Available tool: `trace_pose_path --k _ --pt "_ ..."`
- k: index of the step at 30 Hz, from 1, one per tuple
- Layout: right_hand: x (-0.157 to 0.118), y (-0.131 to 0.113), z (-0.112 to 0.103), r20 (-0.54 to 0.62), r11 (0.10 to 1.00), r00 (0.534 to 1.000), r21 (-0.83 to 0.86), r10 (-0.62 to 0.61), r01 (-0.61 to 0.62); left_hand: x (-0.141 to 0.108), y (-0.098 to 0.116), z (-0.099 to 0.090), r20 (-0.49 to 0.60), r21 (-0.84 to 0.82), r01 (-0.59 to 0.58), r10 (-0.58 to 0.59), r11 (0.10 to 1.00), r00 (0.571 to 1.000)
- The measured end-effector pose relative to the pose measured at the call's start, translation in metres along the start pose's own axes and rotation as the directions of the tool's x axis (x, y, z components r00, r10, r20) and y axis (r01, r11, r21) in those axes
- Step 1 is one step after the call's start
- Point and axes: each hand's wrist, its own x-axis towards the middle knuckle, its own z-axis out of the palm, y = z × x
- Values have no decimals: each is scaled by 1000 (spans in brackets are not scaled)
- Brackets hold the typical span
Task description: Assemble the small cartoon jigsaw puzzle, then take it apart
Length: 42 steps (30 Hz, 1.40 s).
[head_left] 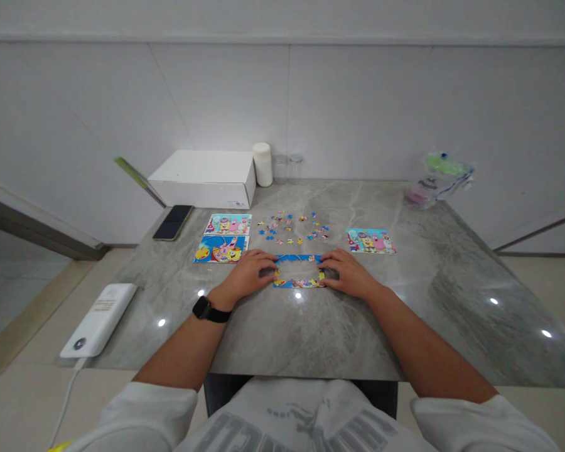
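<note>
"As you have the better view, how far along is that puzzle border (299,284)?"

"Outline looks done to me: one rectangle of joined pieces, flat on the worktop (311,333) near its middle, with the grey marbled surface showing through inside. Filling that gap is what's left, I'd judge."

"And what's touching it?"

"Two bare hands, one a side. Left grip (252,273) meets the left edge, thumb and fingers parted; right grip (348,273) is spread the same way at the right edge. Whether they're pressing inward, I can't tell from over here."

"Any pictures about?"

"Three: a lower card (223,249) at the left, an upper card (226,224) just beyond it, and a right card (371,241) well apart on the other side."

"And what's yet to go in?"

"Loose pieces (300,241), scattered just past the border; more than twenty, I'd say (too small to count honestly), none set in the gap yet."

"Farther back?"

"One phone (173,223) at the left, then one white box (207,172). Beside the box, one white bottle (262,164) and two clear jars (295,169); over to the right, one plastic bag (440,179), its contents hard to make out."
</note>
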Motion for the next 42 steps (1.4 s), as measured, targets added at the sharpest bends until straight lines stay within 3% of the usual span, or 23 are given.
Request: trace_pose_path --k 18,34,38,42 --pt "3 -4 -3 7 999 1000 -8 -30 31 0 -3 3 -6 -12 -48 48 999 999" --pt "3 -5 -3 28 1000 1000 15 -3 3 0 1 1 -12 7 -21 22 1000 1000" --pt "4 -5 -4 1 1000 1000 30 1 -1 0 2 0 -17 1 -33 33 999 999" --pt "4 -1 -5 -100 998 993 35 61 -58 1 5 -3 -34 8 -35 36 999 999"
